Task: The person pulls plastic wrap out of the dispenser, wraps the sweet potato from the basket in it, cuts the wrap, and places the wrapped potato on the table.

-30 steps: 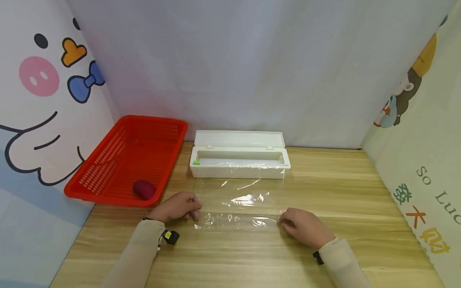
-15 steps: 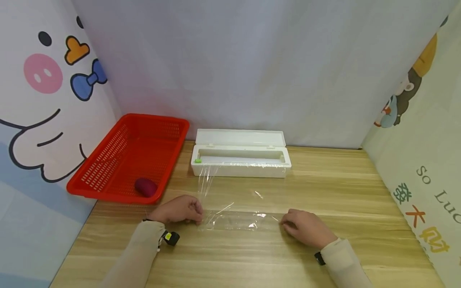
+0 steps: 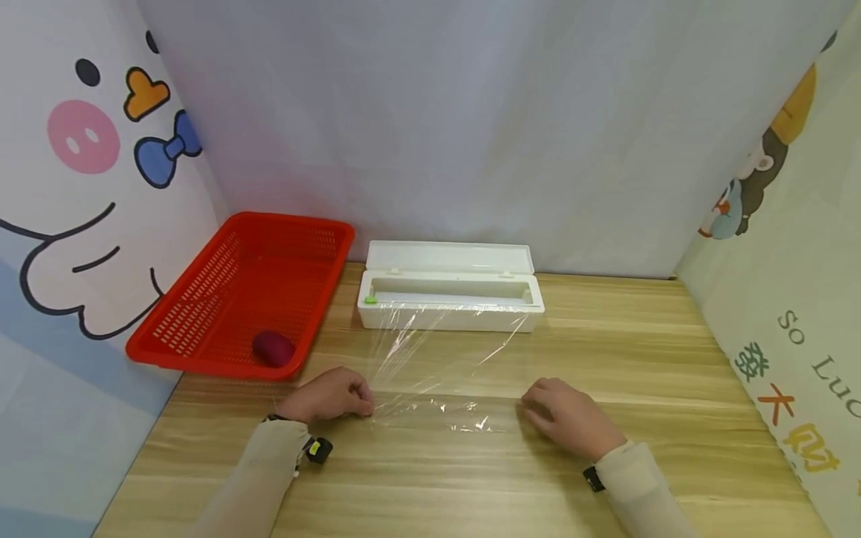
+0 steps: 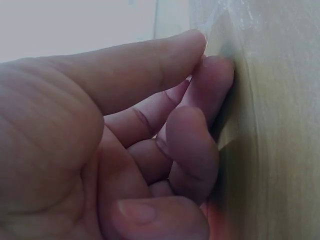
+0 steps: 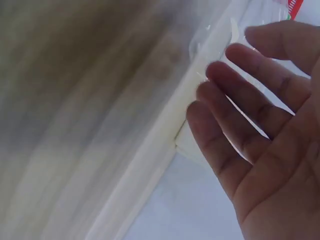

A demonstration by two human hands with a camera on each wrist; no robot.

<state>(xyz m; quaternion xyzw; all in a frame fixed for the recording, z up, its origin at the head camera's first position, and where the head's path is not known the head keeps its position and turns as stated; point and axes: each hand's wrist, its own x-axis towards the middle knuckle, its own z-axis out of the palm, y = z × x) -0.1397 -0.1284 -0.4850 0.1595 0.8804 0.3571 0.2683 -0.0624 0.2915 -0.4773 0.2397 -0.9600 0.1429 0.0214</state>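
Basket (image 3: 262,273) of red plastic sits at your far left on the table (image 3: 605,336), a rounded purple thing (image 3: 273,348) inside by its near right corner. Next, your left hand (image 3: 327,396) pinches the near left corner of the clear film (image 3: 437,373) between thumb and forefinger. That sheet runs over the table from the front lip of the white box (image 3: 457,279), whose lid stands open and whose trough holds something white, perhaps the roll. Expect the film to be light, limp and clingy, prone to creasing; take it by both near corners. Rightmost, your right hand (image 3: 568,418) has its fingers apart, apparently holding nothing, just beside the film's right edge; you cannot tell whether they touch.
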